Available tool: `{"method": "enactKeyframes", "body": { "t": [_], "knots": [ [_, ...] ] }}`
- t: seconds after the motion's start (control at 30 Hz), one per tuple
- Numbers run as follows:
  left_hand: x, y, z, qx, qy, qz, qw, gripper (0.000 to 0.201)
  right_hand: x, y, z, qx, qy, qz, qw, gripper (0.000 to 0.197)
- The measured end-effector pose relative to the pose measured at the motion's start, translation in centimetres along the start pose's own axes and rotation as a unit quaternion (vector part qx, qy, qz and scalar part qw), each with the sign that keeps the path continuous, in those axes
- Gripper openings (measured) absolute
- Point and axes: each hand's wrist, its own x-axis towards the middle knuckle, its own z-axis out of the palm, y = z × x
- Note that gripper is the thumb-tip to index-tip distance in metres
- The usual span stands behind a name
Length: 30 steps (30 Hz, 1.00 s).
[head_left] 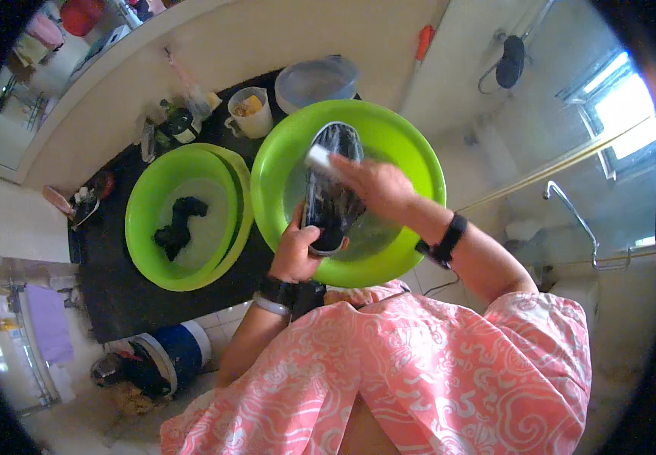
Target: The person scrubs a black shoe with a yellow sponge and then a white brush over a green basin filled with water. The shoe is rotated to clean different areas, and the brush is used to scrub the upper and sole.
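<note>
By the right hand [377, 186], a small white scrubber [318, 158] is gripped between bent fingers; the exact hold is blurred, and whether bristles are fitted cannot be told. By the left hand [297, 249], the near end of a wet black shoe [337, 211] is clasped, with the thumb laid on top and the other fingers mostly hidden beneath. The low grip is probably chosen so that the shoe is steadied against pressure and its upper stretch is left free for the scrubber.

The shoe is thus set between the two hands: its near end is enclosed by the left fingers, while its middle is crossed by the right ones, and the scrubber is held over its left edge. It is kept within the rim of a green basin [428, 163], presumably so that drips and suds are caught.

To the left, a dark cloth [180, 227] is seen lying in water in another green tub [140, 243], set on a black counter [104, 284], apparently within easy reach. Behind it, a white mug [258, 123] is placed near the wall.
</note>
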Motion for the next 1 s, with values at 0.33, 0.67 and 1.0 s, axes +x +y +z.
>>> {"method": "enactKeyframes", "body": {
  "t": [0.33,0.67,1.0],
  "knots": [
    [0.3,-0.4,0.6,0.049,0.018,-0.001,0.999,0.055,2.1,3.5,2.6,0.066,-0.113,0.059,0.99,0.05],
    [0.8,-0.6,-0.2,0.016,0.025,-0.024,0.999,0.061,2.8,4.8,4.3,0.102,-0.106,-0.001,0.989,0.056],
    [0.9,-0.8,-0.1,0.051,0.025,-0.017,0.998,0.066,1.1,2.8,3.2,0.117,-0.055,0.068,0.989,0.043]
  ]
}}
